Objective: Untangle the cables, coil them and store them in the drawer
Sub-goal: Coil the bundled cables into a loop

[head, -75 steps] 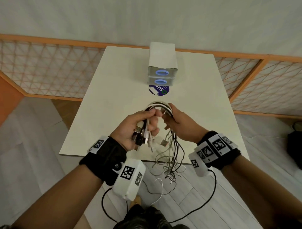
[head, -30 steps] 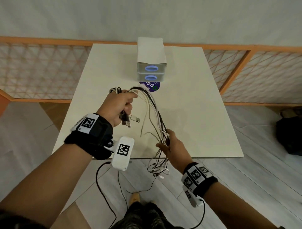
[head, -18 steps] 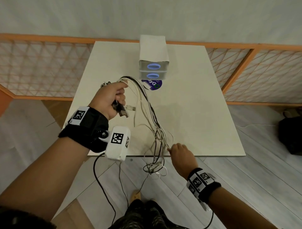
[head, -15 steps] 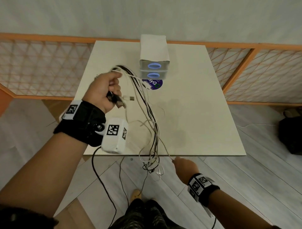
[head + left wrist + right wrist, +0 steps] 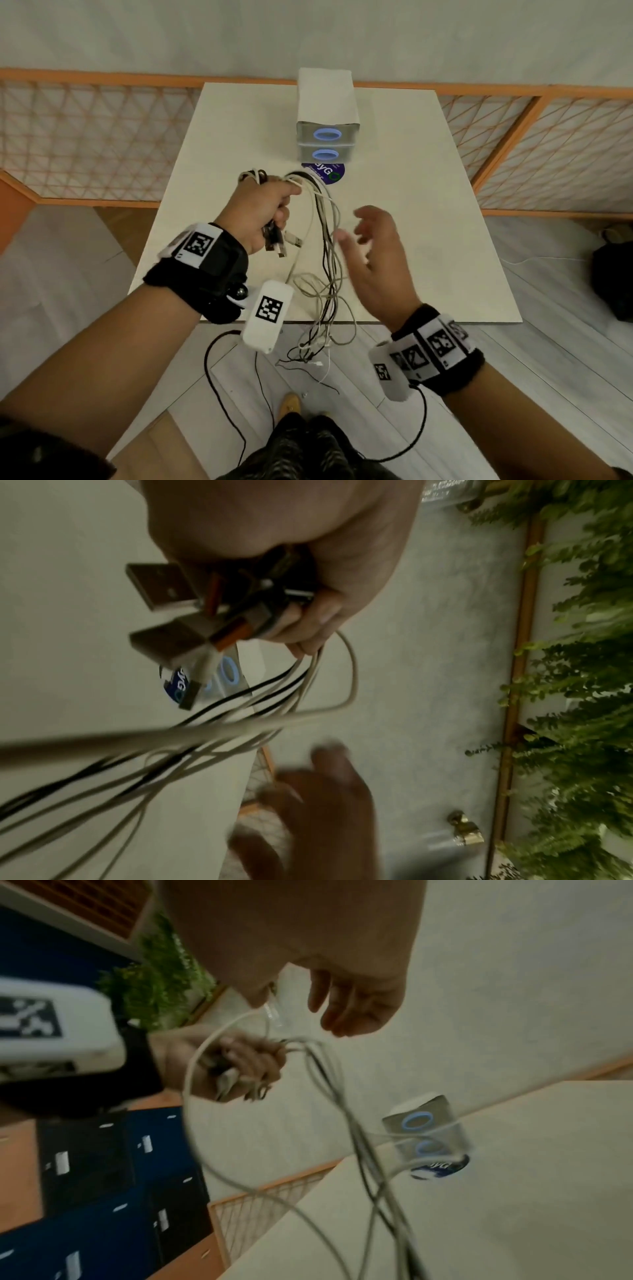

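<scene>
Left hand held the cables, right hand was loose.

The left hand squeezed the cables at frame centre; they hung past the table edge. The right hand was spread beside them, holding nothing. The 2 drawers stood above.

Plain pale wall at the back, with an orange-framed lattice fence running along it behind a white table. Floor is light grey planks. There's a dark bag off to the right (hard to tell what exactly), plus green plants and blue-and-black lockers.
</scene>
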`<state>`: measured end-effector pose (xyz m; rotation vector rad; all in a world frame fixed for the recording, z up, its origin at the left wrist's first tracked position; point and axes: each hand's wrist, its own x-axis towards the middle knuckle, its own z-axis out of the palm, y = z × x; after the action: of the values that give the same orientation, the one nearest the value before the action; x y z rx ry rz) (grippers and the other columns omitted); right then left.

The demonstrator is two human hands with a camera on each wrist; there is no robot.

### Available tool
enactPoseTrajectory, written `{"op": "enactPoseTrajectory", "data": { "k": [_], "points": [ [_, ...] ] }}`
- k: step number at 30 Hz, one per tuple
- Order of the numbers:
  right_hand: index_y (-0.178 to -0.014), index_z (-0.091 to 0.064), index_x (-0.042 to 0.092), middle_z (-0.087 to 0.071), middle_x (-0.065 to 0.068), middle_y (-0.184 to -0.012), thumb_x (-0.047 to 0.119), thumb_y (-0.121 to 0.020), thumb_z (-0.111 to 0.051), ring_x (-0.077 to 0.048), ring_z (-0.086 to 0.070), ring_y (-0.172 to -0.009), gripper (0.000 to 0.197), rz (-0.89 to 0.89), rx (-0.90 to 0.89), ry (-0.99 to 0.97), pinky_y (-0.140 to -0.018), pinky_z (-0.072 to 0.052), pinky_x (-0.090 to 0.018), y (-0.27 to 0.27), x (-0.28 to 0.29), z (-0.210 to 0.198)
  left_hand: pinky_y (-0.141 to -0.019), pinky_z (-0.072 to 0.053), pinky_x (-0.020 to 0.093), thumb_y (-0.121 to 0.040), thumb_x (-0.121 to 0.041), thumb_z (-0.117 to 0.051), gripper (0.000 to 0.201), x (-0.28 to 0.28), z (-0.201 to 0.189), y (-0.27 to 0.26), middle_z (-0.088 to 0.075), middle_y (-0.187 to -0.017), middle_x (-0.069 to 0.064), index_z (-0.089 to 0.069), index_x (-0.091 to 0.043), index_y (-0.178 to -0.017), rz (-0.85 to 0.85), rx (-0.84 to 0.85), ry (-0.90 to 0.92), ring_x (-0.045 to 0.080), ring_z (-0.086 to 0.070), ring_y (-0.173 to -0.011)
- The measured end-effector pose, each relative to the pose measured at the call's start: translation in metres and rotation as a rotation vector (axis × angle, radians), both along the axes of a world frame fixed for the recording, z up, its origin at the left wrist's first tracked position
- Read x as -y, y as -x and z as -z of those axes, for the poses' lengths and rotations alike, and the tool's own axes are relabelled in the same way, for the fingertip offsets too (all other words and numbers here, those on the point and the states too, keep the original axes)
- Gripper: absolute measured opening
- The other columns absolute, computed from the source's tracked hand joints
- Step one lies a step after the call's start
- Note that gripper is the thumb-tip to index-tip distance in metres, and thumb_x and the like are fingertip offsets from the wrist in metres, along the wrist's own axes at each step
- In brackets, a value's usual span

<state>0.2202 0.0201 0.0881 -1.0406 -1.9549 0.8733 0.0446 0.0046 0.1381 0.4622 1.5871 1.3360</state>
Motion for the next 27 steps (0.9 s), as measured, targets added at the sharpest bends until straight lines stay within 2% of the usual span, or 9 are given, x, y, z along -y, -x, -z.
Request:
{"op": "enactPoseTrajectory", "data": {
  "k": [3,6,8,11,14,17,19,24,27],
  "points": [
    [-0.125,-0.044,0.019,-0.04,-0.011,-0.133,0.042,-0.084,-0.059,-0.026,-0.038,-0.119,0.05,-0.193,0.485,-0.155,-0.098,-0.034,-0.034,0.012,0.009,0.048,-0.035,-0.023,0.016,-0.09,-0.008,-0.053,0.026,-0.002,-0.011,-0.01,-0.032,-0.04,-0.011,-0.046,-0.017,-0.067,0.011,0.093,-0.032,0.004,-0.026,-0.029],
    [-0.128,-0.046,0.02,-0.054,-0.014,-0.125,0.02,-0.077,-0.064,-0.034,-0.05,-0.118,0.054,-0.424,1.022,-0.171,-0.113,-0.023,-0.048,-0.007,0.03,0.119,-0.035,-0.023,0.015,-0.091,-0.007,-0.05,0.029,-0.007,-0.026,-0.007,-0.03,-0.04,-0.011,-0.044,-0.018,-0.065,-0.005,0.151,-0.092,0.003,-0.024,-0.029],
    [-0.127,-0.046,0.022,-0.063,-0.016,-0.117,0.018,-0.06,-0.076,-0.034,-0.059,-0.111,0.073,-0.508,1.181,-0.229,-0.112,-0.021,-0.051,-0.022,0.04,0.147,-0.034,-0.023,0.015,-0.091,-0.007,-0.049,0.029,-0.005,-0.027,-0.006,-0.03,-0.04,-0.011,-0.044,-0.018,-0.064,0.005,0.124,-0.087,0.003,-0.024,-0.029],
    [-0.142,-0.029,0.025,-0.038,-0.026,-0.142,0.021,-0.058,-0.076,-0.042,-0.037,-0.133,0.097,-0.592,1.277,-0.334,-0.117,-0.001,-0.054,-0.031,0.043,0.159,-0.034,-0.023,0.015,-0.09,-0.006,-0.049,0.03,-0.003,-0.023,-0.014,-0.03,-0.04,-0.011,-0.041,-0.019,-0.064,-0.003,0.141,-0.076,0.003,-0.024,-0.029],
    [-0.148,-0.013,0.03,0.007,-0.026,-0.148,0.046,-0.083,-0.056,-0.041,0.008,-0.141,0.08,-0.66,1.416,-0.397,-0.109,0.025,-0.053,-0.039,0.042,0.156,-0.034,-0.023,0.014,-0.09,-0.005,-0.049,0.028,-0.005,-0.026,-0.014,-0.029,-0.04,-0.011,-0.042,-0.018,-0.066,-0.015,0.165,-0.094,0.003,-0.025,-0.029],
    [-0.137,-0.045,0.024,-0.011,-0.026,-0.147,0.071,-0.073,-0.052,-0.041,-0.007,-0.141,0.08,-0.704,1.436,-0.375,-0.117,0.004,-0.055,-0.051,0.039,0.158,-0.035,-0.024,0.015,-0.09,-0.006,-0.049,0.026,-0.005,-0.028,-0.012,-0.03,-0.04,-0.011,-0.044,-0.018,-0.068,-0.042,0.185,-0.103,0.003,-0.025,-0.03],
    [-0.133,-0.049,0.021,-0.02,-0.026,-0.146,0.079,-0.069,-0.049,-0.04,-0.015,-0.141,0.086,-0.739,1.442,-0.354,-0.117,0.005,-0.051,-0.057,0.039,0.16,-0.035,-0.024,0.015,-0.089,-0.006,-0.05,0.027,-0.004,-0.026,-0.014,-0.03,-0.041,-0.01,-0.044,-0.018,-0.067,-0.05,0.195,-0.101,0.003,-0.024,-0.03],
    [-0.148,-0.01,0.024,0.01,-0.026,-0.151,0.078,-0.077,-0.038,-0.044,0.022,-0.138,0.093,-0.767,1.506,-0.49,-0.105,0.031,-0.051,-0.058,0.041,0.164,-0.038,-0.023,0.015,-0.089,-0.005,-0.049,0.033,-0.002,-0.022,-0.017,-0.029,-0.044,-0.01,-0.043,-0.019,-0.06,-0.076,0.216,-0.155,0.003,-0.024,-0.032],
    [-0.148,0.0,0.024,0.02,-0.027,-0.147,0.07,-0.08,-0.043,-0.048,0.032,-0.13,0.093,-0.755,1.567,-0.588,-0.102,0.033,-0.056,-0.058,0.04,0.165,-0.037,-0.024,0.015,-0.089,-0.004,-0.049,0.032,0.001,-0.019,-0.015,-0.029,-0.044,-0.01,-0.041,-0.018,-0.061,-0.105,0.208,-0.169,0.003,-0.023,-0.032]
  ]
}}
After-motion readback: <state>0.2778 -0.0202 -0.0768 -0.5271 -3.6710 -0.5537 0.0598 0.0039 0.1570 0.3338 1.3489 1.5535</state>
